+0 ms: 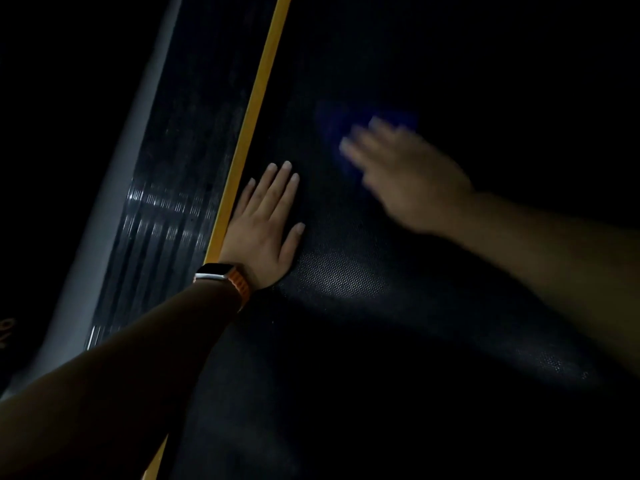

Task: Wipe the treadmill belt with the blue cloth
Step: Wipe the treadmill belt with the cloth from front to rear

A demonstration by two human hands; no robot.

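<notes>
Status: wipe is underway, coverage unknown.

- Nearest: left forearm comes in from 7 o'clock, watch [216, 271] with an orange strap on the wrist.
- Left hand [266, 223] lies flat on the treadmill belt [346, 341], its outer edge against the yellow stripe [249, 126] at its 9 o'clock. Its fingers [284, 181] are straight and released, holding nothing. Looks like a brace.
- Beyond the stripe, at 9 to 10 o'clock, is the ribbed side rail [166, 202]. It isn't part of the job.
- There's a pale sheen on the belt at 5 o'clock from the left hand. Can't tell if that's a wiped patch, damp or just light.
- Farther, at 1 o'clock from the left hand: right hand [408, 174], blurred, palm down on the blue cloth [332, 126]. Its fingers [360, 140] look stretched out and pressing, not clenched round the fabric, though the blur limits certainty.
- The cloth is flat on the belt under and ahead of those fingers, mid-width, well apart from the stripe.

My read: mid-swipe in the middle zone. The frame is too dark to show dust or clean tracks, so the done area can't be read. The belt at 12 o'clock and the near end at 6 o'clock show no sign either way, so treat both as outstanding.
</notes>
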